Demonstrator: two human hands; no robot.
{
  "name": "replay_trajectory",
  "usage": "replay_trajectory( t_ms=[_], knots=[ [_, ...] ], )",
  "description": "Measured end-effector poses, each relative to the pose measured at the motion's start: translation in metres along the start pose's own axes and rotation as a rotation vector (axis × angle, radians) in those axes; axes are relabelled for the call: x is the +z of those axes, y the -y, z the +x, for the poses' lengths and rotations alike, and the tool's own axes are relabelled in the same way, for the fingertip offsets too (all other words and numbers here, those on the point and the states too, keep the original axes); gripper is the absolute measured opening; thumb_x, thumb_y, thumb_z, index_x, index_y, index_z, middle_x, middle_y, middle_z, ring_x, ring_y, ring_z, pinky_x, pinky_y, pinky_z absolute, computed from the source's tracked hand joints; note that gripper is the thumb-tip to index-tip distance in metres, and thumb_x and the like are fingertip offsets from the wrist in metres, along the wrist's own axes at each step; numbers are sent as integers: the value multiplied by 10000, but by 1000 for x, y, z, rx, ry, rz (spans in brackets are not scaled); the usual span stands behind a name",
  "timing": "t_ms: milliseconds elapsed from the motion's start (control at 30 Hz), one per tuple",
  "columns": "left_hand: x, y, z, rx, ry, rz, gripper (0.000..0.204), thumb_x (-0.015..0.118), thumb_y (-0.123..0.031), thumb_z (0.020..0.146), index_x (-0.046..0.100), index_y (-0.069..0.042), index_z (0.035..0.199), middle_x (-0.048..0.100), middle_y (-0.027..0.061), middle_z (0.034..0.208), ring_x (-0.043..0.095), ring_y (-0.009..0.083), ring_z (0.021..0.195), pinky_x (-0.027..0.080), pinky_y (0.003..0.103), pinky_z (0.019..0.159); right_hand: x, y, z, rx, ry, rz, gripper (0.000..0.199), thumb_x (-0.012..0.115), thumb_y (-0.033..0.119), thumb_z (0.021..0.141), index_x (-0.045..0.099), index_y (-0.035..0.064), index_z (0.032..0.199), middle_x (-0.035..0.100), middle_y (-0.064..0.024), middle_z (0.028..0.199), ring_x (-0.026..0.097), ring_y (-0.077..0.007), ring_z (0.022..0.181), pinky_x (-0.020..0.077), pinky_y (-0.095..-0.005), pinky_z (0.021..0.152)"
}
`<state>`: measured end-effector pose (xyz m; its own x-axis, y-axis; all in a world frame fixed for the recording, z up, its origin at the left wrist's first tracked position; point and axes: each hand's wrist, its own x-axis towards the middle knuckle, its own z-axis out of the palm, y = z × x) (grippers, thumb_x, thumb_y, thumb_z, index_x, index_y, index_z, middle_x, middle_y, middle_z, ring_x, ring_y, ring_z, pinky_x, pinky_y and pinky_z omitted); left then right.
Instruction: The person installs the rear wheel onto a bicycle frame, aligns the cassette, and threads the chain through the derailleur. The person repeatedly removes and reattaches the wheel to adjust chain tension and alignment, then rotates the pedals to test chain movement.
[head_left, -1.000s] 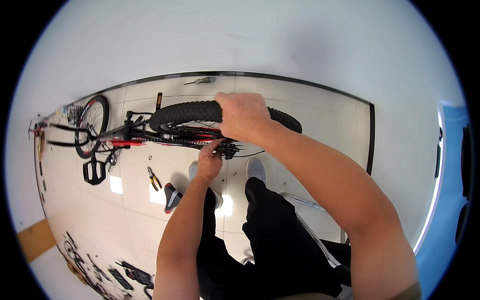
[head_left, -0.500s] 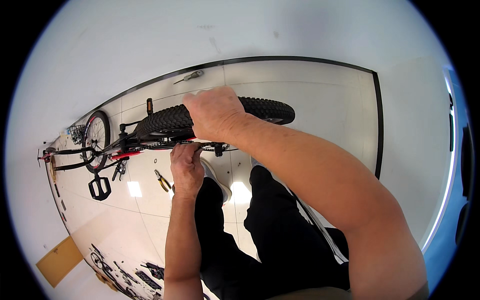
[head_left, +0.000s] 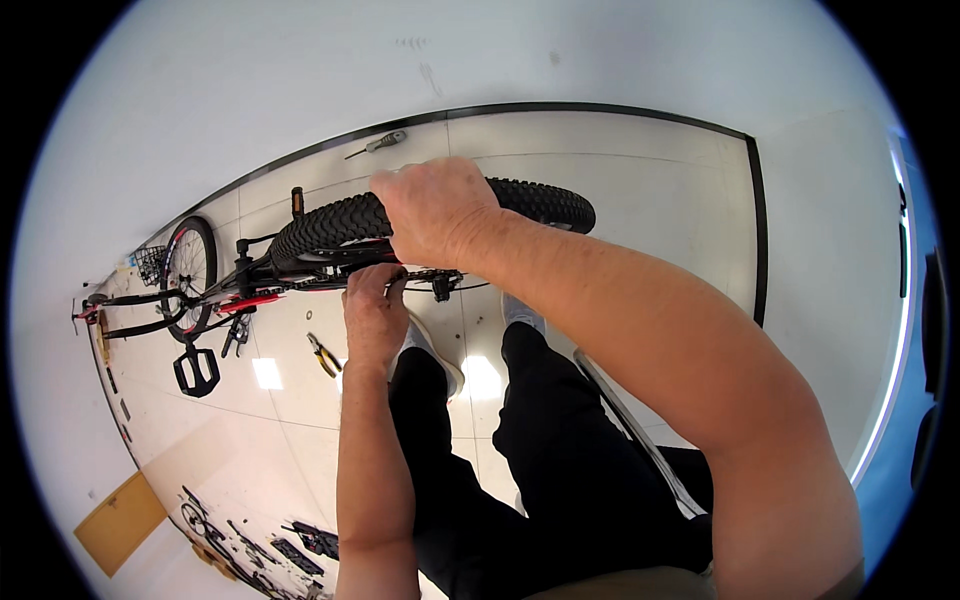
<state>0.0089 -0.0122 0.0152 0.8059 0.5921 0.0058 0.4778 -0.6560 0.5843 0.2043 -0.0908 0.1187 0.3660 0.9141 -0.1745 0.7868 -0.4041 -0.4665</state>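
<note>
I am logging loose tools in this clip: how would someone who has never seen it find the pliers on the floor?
Start from the bicycle lying along the wall on the pale tiled floor. Just below its frame, left of the person's left hand, lie the pliers. Their yellow and black handles set them apart from the all-black pedal farther left.

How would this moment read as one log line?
right hand: gripping rear tyre | left hand: at chain by frame | bike: upside down | floor: pliers, pedal
</note>
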Motion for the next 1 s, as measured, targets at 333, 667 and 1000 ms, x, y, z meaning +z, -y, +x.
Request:
replay_trajectory(
  t_ms=[333,667,1000],
  knots=[
    [-5,-24,-3,-12,165,42,544,759,-63,826,629,-51,1354,665,167,1355,567,396,1304,473,469,1098,-11,10,0,44,58,-47,350,781,170,786,664,45,1090,752,-112,927,755,-318,882,586,-421,776],
    [-5,-40,-2,-114,349,-214,518,801,-94,828,646,-49,1320,672,165,1341,595,394,1270,490,478,1047,0,-8,-9,-361,-525,83,604,855,195,767,609,85,1308,649,-126,1215,610,-333,1173,491,-456,1068],
    [10,-17,-8,-39,244,-148,598,827,-168,843,636,-67,1400,641,182,1414,600,379,1302,497,446,1077,9,-22,-100,-514,-701,280,342,781,-36,727,676,29,1046,687,-121,1005,662,-335,890,551,-414,755]
  ],
)
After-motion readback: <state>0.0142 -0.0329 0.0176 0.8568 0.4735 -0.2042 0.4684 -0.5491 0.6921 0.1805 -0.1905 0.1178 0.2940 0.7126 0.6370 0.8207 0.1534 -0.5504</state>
